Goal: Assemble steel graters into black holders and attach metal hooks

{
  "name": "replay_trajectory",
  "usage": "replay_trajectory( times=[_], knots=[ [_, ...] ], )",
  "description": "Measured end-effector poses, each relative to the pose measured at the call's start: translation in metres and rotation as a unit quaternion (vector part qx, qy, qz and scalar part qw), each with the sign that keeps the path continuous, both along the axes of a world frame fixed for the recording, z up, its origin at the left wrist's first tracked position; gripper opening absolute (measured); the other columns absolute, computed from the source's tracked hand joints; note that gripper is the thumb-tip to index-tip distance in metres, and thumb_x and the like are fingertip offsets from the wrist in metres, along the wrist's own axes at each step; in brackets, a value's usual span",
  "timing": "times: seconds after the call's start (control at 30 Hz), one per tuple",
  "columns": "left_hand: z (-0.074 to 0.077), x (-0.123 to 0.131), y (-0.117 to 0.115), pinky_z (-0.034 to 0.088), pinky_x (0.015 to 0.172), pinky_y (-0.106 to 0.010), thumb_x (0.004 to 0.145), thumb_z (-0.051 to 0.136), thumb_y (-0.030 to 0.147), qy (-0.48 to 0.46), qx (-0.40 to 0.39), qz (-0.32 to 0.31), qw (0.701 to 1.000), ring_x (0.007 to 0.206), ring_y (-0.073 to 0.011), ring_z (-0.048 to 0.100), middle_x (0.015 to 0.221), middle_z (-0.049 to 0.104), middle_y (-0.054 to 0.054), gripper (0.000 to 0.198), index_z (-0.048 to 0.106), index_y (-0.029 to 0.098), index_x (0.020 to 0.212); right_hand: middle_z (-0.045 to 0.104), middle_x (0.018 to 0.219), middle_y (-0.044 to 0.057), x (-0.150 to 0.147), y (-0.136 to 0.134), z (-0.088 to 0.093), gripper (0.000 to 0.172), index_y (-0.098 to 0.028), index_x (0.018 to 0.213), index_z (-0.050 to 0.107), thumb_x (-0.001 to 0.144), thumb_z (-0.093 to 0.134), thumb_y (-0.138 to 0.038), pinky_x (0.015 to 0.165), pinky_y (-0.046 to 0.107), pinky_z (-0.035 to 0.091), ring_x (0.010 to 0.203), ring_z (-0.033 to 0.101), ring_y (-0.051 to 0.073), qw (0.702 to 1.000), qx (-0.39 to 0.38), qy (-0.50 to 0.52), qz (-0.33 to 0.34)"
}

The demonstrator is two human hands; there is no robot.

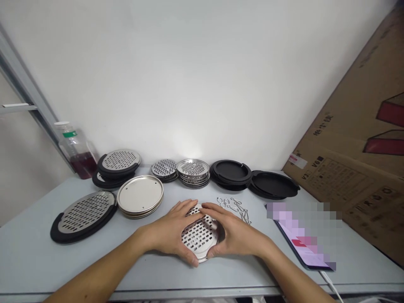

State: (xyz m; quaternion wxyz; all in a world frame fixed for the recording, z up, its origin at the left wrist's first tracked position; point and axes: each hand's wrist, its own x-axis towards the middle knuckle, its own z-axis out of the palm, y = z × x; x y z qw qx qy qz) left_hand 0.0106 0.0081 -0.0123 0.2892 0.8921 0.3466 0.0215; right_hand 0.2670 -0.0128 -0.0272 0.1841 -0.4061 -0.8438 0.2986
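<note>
Perforated metal disc (199,236) lies on the grey counter (31,252), cupped between both hands: left hand (172,230) and right hand (232,233) grip its rim, wire clips (235,207) just behind.

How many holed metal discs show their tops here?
5: held disc, front-left disc, back-left disc, plus tops of left middle stack and right middle stack; more may hide beneath.

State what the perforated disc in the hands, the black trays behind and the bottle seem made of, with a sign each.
The perforated disc looks like polished stainless steel: silvery, reflective, punched slots. The black trays may be matte plastic or rubber: dull, little glare. The bottle is probably clear plastic: red liquid shows through its wall.
</note>
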Motion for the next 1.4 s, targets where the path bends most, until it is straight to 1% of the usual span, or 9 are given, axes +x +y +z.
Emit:
replay_trajectory(
  times=[0.07, 0.17, 0.27, 0.4, 0.57, 0.73, 0.93, 1.17, 1.4],
  knots=[
    [0.000, -0.001, 0.000, 0.012, 0.120, -0.061, 0.058, 0.081, 0.068, 0.000, -0.005, 0.005, 1.000, 0.151, -0.0420, -0.002, 0.167, 0.001, -0.008, 0.117, 0.025, 0.035, 0.155, 0.039, 0.155, 0.015, -0.001, -0.001, 0.001, 0.101, -0.021, 0.148, 0.045, 0.062, 0.085, -0.057, 0.116, 0.046, 0.036, 0.140, 0.041, 0.034, 1.000, 0.022, 0.003, -0.002],
    [-0.002, -0.003, -0.001, 0.011, 0.120, -0.061, 0.058, 0.081, 0.068, 0.000, -0.015, 0.014, 1.000, 0.150, -0.0431, -0.003, 0.167, 0.000, -0.006, 0.116, 0.026, 0.036, 0.155, 0.054, 0.143, 0.014, 0.000, 0.006, 0.000, 0.067, -0.021, 0.138, 0.056, 0.080, 0.074, -0.050, 0.110, 0.045, 0.044, 0.130, 0.053, 0.031, 0.991, 0.119, 0.024, -0.062],
    [-0.005, -0.005, -0.001, 0.011, 0.119, -0.063, 0.057, 0.082, 0.068, 0.000, -0.019, 0.020, 1.000, 0.150, -0.0435, -0.005, 0.167, -0.001, -0.003, 0.116, 0.024, 0.040, 0.154, 0.066, 0.124, 0.015, 0.012, 0.024, -0.003, 0.035, -0.018, 0.124, 0.065, 0.094, 0.058, -0.035, 0.102, 0.045, 0.049, 0.116, 0.061, 0.028, 0.939, 0.287, 0.043, -0.185],
    [-0.006, -0.006, 0.000, 0.012, 0.119, -0.064, 0.059, 0.082, 0.067, -0.002, -0.012, 0.019, 1.000, 0.151, -0.0425, -0.005, 0.167, -0.001, -0.003, 0.114, 0.024, 0.041, 0.154, 0.069, 0.117, 0.016, 0.036, 0.051, -0.006, 0.032, -0.015, 0.122, 0.065, 0.096, 0.048, -0.024, 0.100, 0.052, 0.047, 0.113, 0.061, 0.031, 0.871, 0.404, -0.021, -0.278],
    [-0.007, -0.006, 0.000, 0.013, 0.118, -0.065, 0.059, 0.082, 0.066, -0.005, -0.021, 0.023, 1.000, 0.151, -0.0420, -0.005, 0.167, -0.001, -0.003, 0.114, 0.024, 0.042, 0.154, 0.064, 0.131, 0.014, 0.053, 0.068, -0.008, 0.038, -0.018, 0.131, 0.059, 0.097, 0.043, -0.020, 0.104, 0.059, 0.038, 0.128, 0.051, 0.033, 0.862, 0.389, -0.109, -0.307],
    [-0.006, -0.005, -0.001, 0.013, 0.119, -0.065, 0.057, 0.084, 0.065, -0.015, -0.026, 0.029, 0.999, 0.150, -0.0431, -0.004, 0.167, 0.001, -0.003, 0.114, 0.027, 0.041, 0.153, 0.066, 0.118, 0.015, 0.052, 0.071, -0.010, 0.037, -0.018, 0.128, 0.063, 0.096, 0.045, -0.019, 0.098, 0.050, 0.043, 0.113, 0.056, 0.031, 0.875, 0.376, -0.132, -0.277],
    [-0.005, -0.005, -0.001, 0.014, 0.119, -0.065, 0.058, 0.083, 0.065, -0.009, -0.025, 0.030, 0.999, 0.150, -0.0429, -0.005, 0.167, 0.000, -0.002, 0.114, 0.026, 0.041, 0.154, 0.062, 0.108, 0.013, 0.046, 0.067, -0.006, 0.039, -0.025, 0.125, 0.068, 0.095, 0.046, -0.013, 0.086, 0.042, 0.045, 0.099, 0.054, 0.028, 0.867, 0.381, -0.156, -0.280],
    [-0.003, -0.005, -0.001, 0.012, 0.119, -0.065, 0.057, 0.082, 0.067, 0.002, -0.034, 0.029, 0.999, 0.150, -0.0434, -0.007, 0.167, -0.003, -0.002, 0.114, 0.026, 0.040, 0.154, 0.061, 0.103, 0.011, 0.045, 0.052, -0.002, 0.034, -0.023, 0.121, 0.068, 0.096, 0.047, -0.014, 0.097, 0.053, 0.036, 0.094, 0.055, 0.026, 0.851, 0.415, -0.150, -0.286],
    [-0.003, -0.006, 0.000, 0.012, 0.120, -0.062, 0.057, 0.082, 0.067, 0.001, -0.027, 0.023, 0.999, 0.151, -0.0417, -0.006, 0.167, -0.002, -0.003, 0.115, 0.026, 0.040, 0.154, 0.064, 0.096, 0.010, 0.031, 0.038, -0.002, 0.031, -0.016, 0.120, 0.065, 0.091, 0.055, -0.023, 0.082, 0.042, 0.046, 0.090, 0.058, 0.026, 0.898, 0.358, -0.063, -0.247]
  ],
)
